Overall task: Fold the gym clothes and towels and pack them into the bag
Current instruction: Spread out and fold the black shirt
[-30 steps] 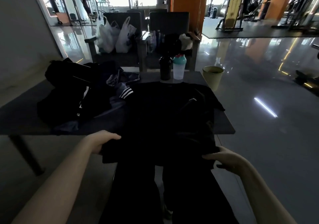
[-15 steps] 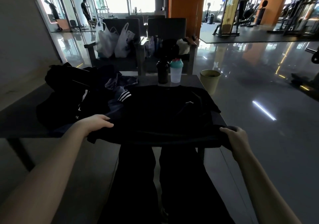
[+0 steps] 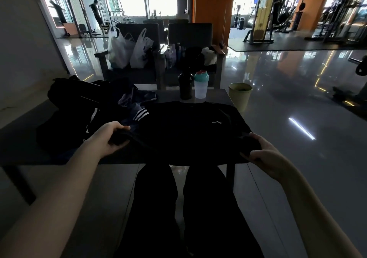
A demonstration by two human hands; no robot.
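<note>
Black shirt now drawn flat on the counter, hem pinched at both corners

Over the last second the black shirt (image 3: 190, 130) has gone from hanging off the near edge to lying spread across the counter (image 3: 17, 138) at frame centre, so by my reading the first fold can begin. The left hand (image 3: 113, 138) has its fingers (image 3: 119, 127) curled shut on the lower left corner, and the right hand (image 3: 264, 154) has its fingers (image 3: 256, 157) pinching the lower right corner. Just left of the shirt sits a heap of unfolded dark clothes (image 3: 129, 106), touching its sleeve side, with the black bag (image 3: 67, 90) behind it at middle left. Two shaker bottles (image 3: 193, 85) stand just beyond the collar, crowding any upward fold. The dim light hides the shirt's creases.
</note>
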